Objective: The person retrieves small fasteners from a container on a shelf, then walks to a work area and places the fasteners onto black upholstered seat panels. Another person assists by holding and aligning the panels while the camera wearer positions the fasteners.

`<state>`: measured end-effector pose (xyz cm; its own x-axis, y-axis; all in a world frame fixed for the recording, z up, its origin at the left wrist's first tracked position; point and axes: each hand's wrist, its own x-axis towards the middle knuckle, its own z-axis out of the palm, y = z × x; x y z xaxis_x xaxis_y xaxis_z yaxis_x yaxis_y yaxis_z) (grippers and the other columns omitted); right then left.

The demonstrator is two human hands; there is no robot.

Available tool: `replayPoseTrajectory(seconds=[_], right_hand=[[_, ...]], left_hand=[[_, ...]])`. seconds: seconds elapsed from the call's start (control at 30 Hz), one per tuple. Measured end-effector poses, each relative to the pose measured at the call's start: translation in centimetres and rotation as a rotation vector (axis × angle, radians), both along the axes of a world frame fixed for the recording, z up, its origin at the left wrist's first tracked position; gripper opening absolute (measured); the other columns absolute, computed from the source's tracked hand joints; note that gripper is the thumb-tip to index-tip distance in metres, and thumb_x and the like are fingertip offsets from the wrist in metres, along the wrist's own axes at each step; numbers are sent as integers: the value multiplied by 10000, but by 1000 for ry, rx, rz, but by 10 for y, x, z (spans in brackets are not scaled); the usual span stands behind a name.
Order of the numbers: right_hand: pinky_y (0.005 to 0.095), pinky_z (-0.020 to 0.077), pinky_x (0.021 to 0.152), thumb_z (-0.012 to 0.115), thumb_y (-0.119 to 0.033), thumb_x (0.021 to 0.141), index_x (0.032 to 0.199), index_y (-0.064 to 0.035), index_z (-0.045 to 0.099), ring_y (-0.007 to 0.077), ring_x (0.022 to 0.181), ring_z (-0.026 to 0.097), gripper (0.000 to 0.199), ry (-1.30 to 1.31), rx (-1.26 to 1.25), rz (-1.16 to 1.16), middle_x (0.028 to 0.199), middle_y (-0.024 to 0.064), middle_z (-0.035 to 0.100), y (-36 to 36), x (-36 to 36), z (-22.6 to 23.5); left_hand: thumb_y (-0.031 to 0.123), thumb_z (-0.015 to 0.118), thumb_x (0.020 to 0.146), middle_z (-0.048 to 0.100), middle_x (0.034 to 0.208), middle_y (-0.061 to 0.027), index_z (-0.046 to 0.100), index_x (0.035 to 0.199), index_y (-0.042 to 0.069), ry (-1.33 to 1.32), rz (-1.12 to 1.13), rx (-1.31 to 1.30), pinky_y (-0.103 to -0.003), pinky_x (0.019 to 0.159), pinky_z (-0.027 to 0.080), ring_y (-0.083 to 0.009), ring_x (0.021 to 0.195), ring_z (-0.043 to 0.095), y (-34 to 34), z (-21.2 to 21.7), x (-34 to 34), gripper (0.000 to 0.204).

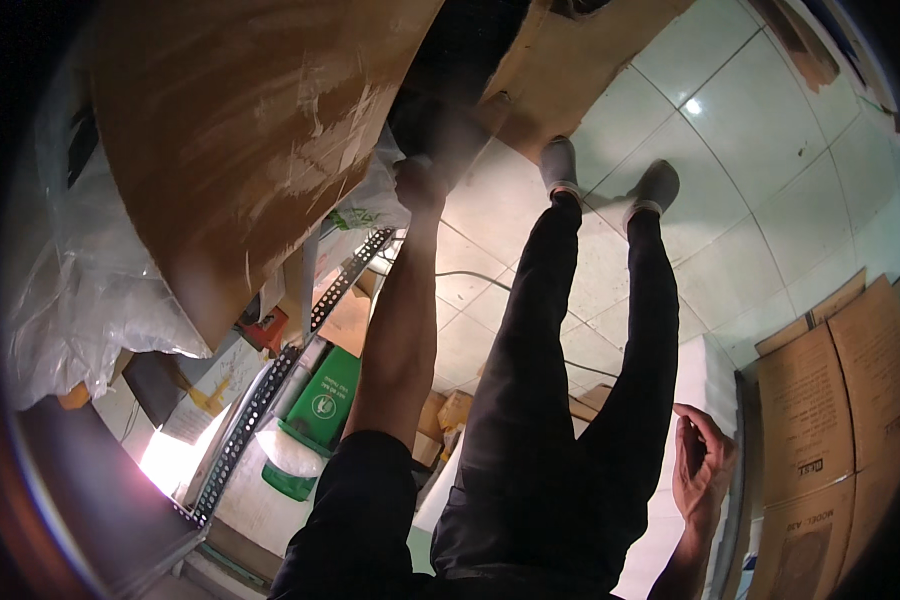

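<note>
Nearest us, at the lower right, our right hand (705, 465) hangs beside our thigh, its fingers loosely bent and well parted from the thumb, with nothing visible in them. Cardboard cartons (805, 410) stand just beyond it at the right edge. Left of our legs, a green bin (325, 400) sits near a perforated metal rail (240, 440).

Farther out, our left arm is extended toward the upper middle, where our left hand (420, 188) is curled against a dark, blurred object (438, 130); we cannot tell whether its fingers close on it or only touch it. A large brown cardboard piece (240, 130) fills the upper left beside them. Beyond, pale tiles (720, 150) spread to the upper right.

We judge the step in hand to be handling that dark object one-handed. The next move, we think, calls for a sure hold on it, clear of the cardboard, with our right hand free to help.
</note>
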<state>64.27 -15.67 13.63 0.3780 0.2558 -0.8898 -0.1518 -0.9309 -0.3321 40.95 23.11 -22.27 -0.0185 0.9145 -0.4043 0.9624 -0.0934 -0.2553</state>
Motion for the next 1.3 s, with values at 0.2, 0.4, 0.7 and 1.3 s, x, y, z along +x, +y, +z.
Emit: replayPoseTrajectory(seconds=[0.2,0.4,0.7,1.3], right_hand=[[287,505,605,593,-51,955,1088,-21,692,161,667,657,168,9,21,-45,873,133,724,27,-13,5],[263,473,589,596,-70,952,1062,-3,696,128,628,610,162,-5,29,-191,796,102,701,32,-26,2],[202,337,477,510,-115,1005,1069,17,585,56,564,423,166,663,247,-1726,758,2,546,31,-58,-66],[293,511,775,584,-163,979,1070,10,627,138,838,625,200,446,587,-1404,967,64,642,-25,147,-119]], left_hand=[[460,757,811,685,979,-268,497,1117,-108,-131,-254,68,-469,763,581,-399,880,704,-10,27,-12,696],[458,738,826,668,1064,-289,404,1315,-63,-188,-236,10,-511,838,540,-442,952,674,-13,39,-17,788],[284,759,820,693,1039,-180,505,1246,64,-466,-195,-382,-412,794,537,-323,955,685,-49,107,20,542],[395,789,797,614,1262,-238,474,1386,4,-384,-191,-628,-436,990,472,-354,1171,602,-111,127,193,774]])
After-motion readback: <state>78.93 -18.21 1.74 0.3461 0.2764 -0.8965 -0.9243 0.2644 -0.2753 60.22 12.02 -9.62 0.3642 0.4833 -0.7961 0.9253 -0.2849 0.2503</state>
